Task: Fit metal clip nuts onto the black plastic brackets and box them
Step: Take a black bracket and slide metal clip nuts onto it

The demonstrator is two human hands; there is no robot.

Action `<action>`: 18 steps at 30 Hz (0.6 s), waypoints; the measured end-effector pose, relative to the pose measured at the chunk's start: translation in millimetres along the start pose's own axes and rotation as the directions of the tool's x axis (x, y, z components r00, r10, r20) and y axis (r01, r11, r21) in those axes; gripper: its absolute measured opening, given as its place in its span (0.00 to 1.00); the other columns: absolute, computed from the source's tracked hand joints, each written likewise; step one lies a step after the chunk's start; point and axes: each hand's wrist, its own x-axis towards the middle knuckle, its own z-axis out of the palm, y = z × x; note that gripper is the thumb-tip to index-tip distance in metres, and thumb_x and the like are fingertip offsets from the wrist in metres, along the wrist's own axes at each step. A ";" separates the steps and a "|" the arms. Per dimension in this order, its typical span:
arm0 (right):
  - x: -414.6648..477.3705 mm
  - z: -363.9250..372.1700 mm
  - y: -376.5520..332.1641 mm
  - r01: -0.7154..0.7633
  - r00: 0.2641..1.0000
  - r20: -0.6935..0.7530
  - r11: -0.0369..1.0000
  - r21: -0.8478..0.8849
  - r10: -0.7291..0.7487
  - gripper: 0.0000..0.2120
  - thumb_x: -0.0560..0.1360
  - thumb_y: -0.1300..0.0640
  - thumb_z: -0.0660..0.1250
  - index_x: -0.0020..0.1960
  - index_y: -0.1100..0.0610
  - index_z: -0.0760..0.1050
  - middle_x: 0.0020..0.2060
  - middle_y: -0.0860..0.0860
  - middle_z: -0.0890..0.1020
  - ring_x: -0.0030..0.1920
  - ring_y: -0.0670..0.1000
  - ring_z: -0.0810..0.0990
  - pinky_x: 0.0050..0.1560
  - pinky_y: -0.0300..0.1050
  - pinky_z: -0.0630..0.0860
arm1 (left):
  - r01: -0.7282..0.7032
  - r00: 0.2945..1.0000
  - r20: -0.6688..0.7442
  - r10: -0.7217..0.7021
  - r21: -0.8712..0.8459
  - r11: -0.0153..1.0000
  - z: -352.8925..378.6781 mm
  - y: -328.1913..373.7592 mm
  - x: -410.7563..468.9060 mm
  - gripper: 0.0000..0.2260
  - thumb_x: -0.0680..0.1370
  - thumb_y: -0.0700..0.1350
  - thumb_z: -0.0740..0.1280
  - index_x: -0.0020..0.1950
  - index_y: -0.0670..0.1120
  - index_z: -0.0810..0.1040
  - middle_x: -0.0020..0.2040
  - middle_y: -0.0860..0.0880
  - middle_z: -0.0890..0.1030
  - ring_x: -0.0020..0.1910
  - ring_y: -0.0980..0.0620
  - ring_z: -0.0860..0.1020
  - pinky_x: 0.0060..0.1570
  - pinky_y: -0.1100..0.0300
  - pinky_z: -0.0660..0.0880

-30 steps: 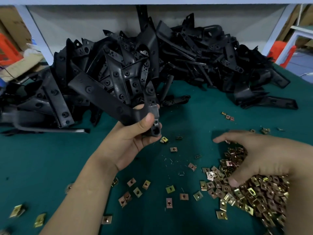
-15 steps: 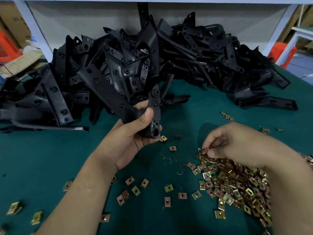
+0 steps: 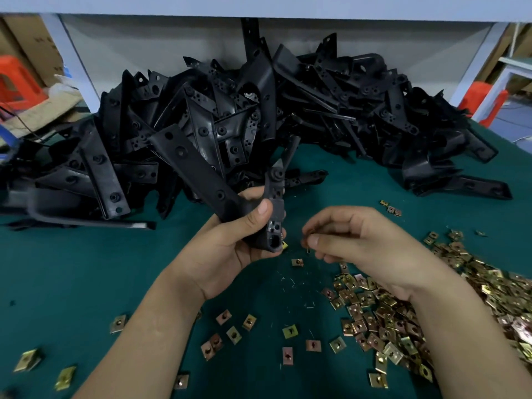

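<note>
The left hand (image 3: 227, 251) grips a black bracket (image 3: 201, 174); the right hand (image 3: 362, 243) pinches a clip nut (image 3: 305, 239) beside it. A bracket pile (image 3: 288, 110) crowds the green counter's (image 3: 72, 269) far edge; loose nuts (image 3: 403, 318) heap near-right.

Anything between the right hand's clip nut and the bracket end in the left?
Nothing visible. The right hand pinches the clip nut just beside the lower end of the bracket, apart from it; the gap is open air over the mat. The thumb of the left hand sits above that end.
</note>
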 end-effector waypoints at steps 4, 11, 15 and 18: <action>2.2 5.0 2.1 -0.029 0.999 -0.030 0.994 0.102 0.032 0.07 0.77 0.63 0.70 0.52 0.56 0.85 0.43 0.53 0.87 0.41 0.45 0.83 0.43 0.34 0.78 | 0.003 1.000 -0.023 -0.003 -0.006 1.000 0.4 -1.3 1.2 0.11 0.68 0.53 0.75 0.49 0.56 0.87 0.46 0.51 0.84 0.43 0.52 0.83 0.40 0.59 0.80; 3.3 12.2 -3.2 -0.008 1.000 -0.025 0.954 0.301 0.017 0.09 0.69 0.58 0.73 0.49 0.56 0.86 0.40 0.53 0.85 0.38 0.44 0.81 0.41 0.34 0.78 | 0.042 0.999 0.030 -0.042 -0.004 0.999 -2.8 -1.5 2.7 0.11 0.73 0.50 0.73 0.54 0.50 0.85 0.48 0.48 0.85 0.47 0.50 0.85 0.43 0.57 0.82; 5.2 15.6 -5.2 0.029 0.999 -0.050 0.903 0.429 -0.008 0.09 0.65 0.56 0.74 0.45 0.54 0.86 0.39 0.53 0.85 0.36 0.43 0.80 0.38 0.34 0.78 | 0.078 0.995 0.062 -0.078 0.004 0.997 -3.5 -2.2 2.6 0.10 0.75 0.47 0.72 0.54 0.49 0.86 0.50 0.46 0.86 0.46 0.50 0.85 0.42 0.55 0.82; 6.6 17.6 -3.7 0.045 0.998 -0.064 0.880 0.473 -0.017 0.11 0.65 0.56 0.75 0.47 0.55 0.87 0.38 0.51 0.84 0.37 0.43 0.80 0.40 0.34 0.78 | 0.063 0.990 0.122 -0.065 0.016 0.998 -4.6 -2.8 2.6 0.10 0.77 0.45 0.71 0.58 0.47 0.84 0.51 0.45 0.85 0.46 0.49 0.84 0.43 0.54 0.82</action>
